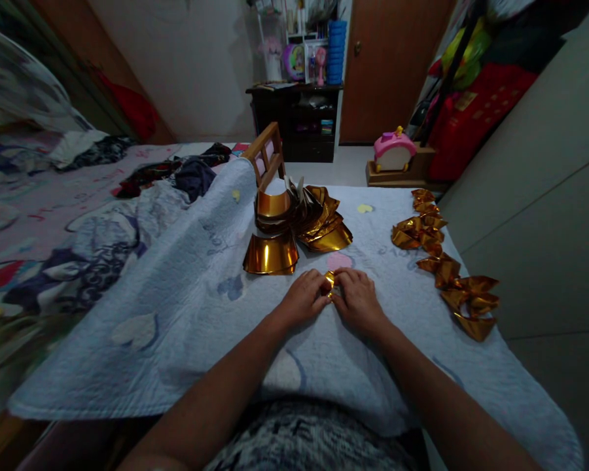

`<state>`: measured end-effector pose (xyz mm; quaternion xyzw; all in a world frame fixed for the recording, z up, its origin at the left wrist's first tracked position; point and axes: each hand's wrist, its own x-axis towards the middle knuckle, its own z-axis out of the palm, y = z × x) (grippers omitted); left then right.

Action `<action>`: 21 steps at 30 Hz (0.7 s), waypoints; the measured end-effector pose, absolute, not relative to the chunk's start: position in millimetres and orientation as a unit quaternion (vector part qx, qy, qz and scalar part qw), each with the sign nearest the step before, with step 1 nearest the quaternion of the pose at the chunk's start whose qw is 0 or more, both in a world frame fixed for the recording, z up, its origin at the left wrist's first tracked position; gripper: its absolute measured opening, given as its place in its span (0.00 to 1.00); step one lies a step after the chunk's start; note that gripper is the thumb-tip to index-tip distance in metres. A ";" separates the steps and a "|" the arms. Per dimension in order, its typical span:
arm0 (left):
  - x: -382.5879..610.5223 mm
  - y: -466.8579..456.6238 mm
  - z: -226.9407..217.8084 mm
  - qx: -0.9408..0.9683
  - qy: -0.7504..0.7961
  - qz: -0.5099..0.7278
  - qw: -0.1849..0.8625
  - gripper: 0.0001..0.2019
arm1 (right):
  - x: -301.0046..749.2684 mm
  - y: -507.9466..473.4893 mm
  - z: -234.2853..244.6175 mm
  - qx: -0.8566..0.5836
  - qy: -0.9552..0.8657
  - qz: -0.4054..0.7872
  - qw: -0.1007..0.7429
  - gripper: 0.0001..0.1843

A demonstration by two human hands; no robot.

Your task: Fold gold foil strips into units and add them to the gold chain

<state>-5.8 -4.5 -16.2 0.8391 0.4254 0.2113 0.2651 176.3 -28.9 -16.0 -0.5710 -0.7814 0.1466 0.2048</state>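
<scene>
My left hand (305, 296) and my right hand (357, 299) lie side by side on a pale blue quilt (186, 314), fingers curled and pinched together on a small piece of gold foil paper (330, 280). Most of that piece is hidden between my fingertips. Just beyond my hands lies a stack of curved gold foil sheets (271, 255), with a larger heap of the same sheets (308, 216) behind it. Along the right side of the quilt runs a row of several folded gold foil shapes (444, 261).
The quilt covers a raised surface in front of me. A wooden chair back (266, 154) stands behind the foil heap. A bed with clothes (78, 190) is on the left, a dark shelf (304, 118) and a door at the back, a wall close on the right.
</scene>
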 end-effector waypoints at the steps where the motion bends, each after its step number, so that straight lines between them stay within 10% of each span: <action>1: -5.8 -4.5 -15.7 0.838 0.426 0.211 0.266 0.05 | 176.9 -28.8 -16.1 -0.572 -0.782 0.143 0.202 0.12; 21: -7.0 -7.4 -13.1 0.845 0.417 0.218 0.254 0.04 | 211.9 -17.0 -30.0 -0.547 -0.786 0.141 0.252 0.31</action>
